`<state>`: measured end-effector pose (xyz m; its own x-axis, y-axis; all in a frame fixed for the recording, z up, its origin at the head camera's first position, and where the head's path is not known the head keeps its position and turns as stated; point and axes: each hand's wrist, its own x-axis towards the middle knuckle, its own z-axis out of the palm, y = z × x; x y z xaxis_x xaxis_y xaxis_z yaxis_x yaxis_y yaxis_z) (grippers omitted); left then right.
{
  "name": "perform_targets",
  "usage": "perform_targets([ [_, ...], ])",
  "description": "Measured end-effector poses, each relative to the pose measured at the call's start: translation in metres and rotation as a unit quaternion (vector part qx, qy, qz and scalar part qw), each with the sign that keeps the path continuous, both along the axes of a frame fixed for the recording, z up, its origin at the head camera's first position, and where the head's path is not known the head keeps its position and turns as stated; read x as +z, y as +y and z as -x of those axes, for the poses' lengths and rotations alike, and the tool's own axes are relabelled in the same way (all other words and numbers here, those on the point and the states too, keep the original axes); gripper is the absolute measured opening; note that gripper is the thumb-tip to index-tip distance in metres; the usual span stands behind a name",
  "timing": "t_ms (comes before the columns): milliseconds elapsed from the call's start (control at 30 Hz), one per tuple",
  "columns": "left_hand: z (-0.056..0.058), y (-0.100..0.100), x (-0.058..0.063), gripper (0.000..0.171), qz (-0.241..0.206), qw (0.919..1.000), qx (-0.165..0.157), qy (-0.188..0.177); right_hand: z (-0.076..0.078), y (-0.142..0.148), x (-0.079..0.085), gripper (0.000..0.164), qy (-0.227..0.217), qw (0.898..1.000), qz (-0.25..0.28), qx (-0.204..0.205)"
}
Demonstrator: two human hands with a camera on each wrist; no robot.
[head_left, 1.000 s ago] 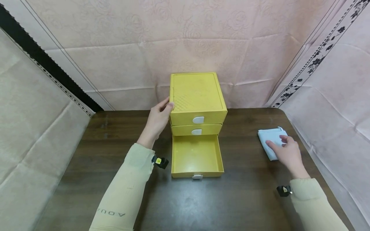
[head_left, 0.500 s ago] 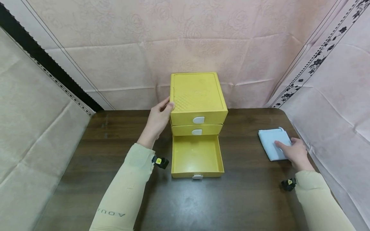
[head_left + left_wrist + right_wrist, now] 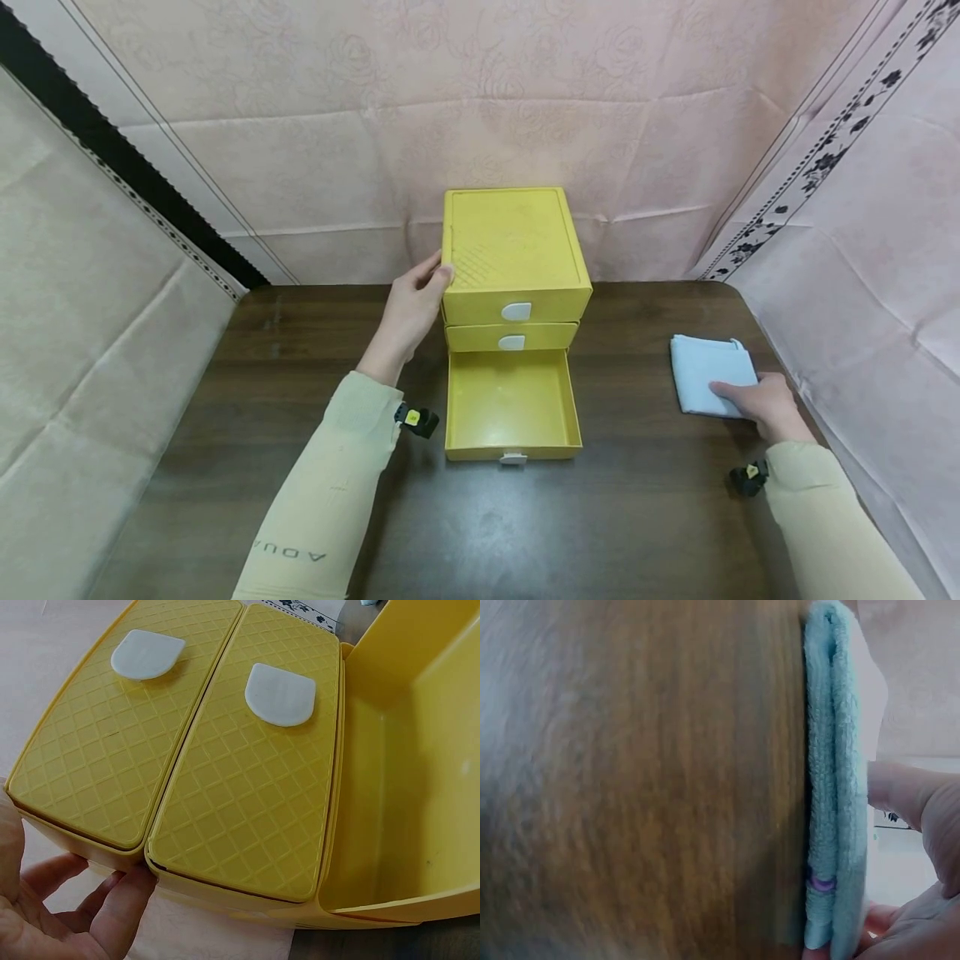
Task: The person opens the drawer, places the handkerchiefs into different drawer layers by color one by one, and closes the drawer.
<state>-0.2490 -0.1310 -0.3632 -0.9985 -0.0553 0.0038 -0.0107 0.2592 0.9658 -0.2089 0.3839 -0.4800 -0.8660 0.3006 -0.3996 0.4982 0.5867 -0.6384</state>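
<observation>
A yellow cabinet of drawers point(image 3: 517, 237) stands at the back of the table, its bottom drawer point(image 3: 512, 404) pulled out with nothing inside. The upper drawers, with white handles point(image 3: 280, 694), are in. My left hand point(image 3: 411, 310) rests its fingers against the cabinet's left side, near the top front corner. In the left wrist view its fingertips touch the side edge beside the drawer fronts. On the right, a folded light blue towel point(image 3: 708, 371) lies on the table. My right hand point(image 3: 772, 406) pinches its near right corner, thumb on top and a fingertip at the underside.
The brown wooden table point(image 3: 615, 517) has its right edge close beside the towel and my right hand. A pale patterned cloth wall point(image 3: 517, 100) rises right behind the cabinet, and similar cloth hangs at both sides.
My right hand has moved from above the towel to its right edge and taken hold of it. The towel has turned slightly. My left hand and the cabinet have stayed in place.
</observation>
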Motion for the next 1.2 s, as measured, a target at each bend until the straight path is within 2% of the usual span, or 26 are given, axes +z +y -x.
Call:
perform_targets([
  [133, -0.0003, 0.0002, 0.0, 0.055, 0.0, 1.0, 0.001, -0.003, 0.0003, 0.0023, -0.002, 0.101, 0.01, 1.0, 0.022, 0.013],
  [467, -0.0006, -0.0003, 0.0012, 0.057, 0.002, 1.0, 0.001, -0.007, 0.0023, 0.0003, 0.0042, 0.102, -0.017, 0.999, -0.027, 0.019],
  [733, -0.0008, 0.0002, 0.0015, 0.056, 0.004, 1.0, 0.002, -0.006, 0.0033, 0.0026, 0.003, 0.109, -0.034, 0.999, -0.022, 0.024],
  [1000, -0.0009, -0.0003, 0.001, 0.056, 0.004, 1.0, 0.002, -0.005, 0.0035, 0.0039, 0.001, 0.103, -0.005, 1.0, 0.008, 0.021],
  [1200, -0.0008, -0.0002, 0.0008, 0.056, 0.002, 1.0, 0.0, -0.003, -0.0006, -0.0037, 0.004, 0.098, 0.02, 0.998, 0.035, 0.041],
])
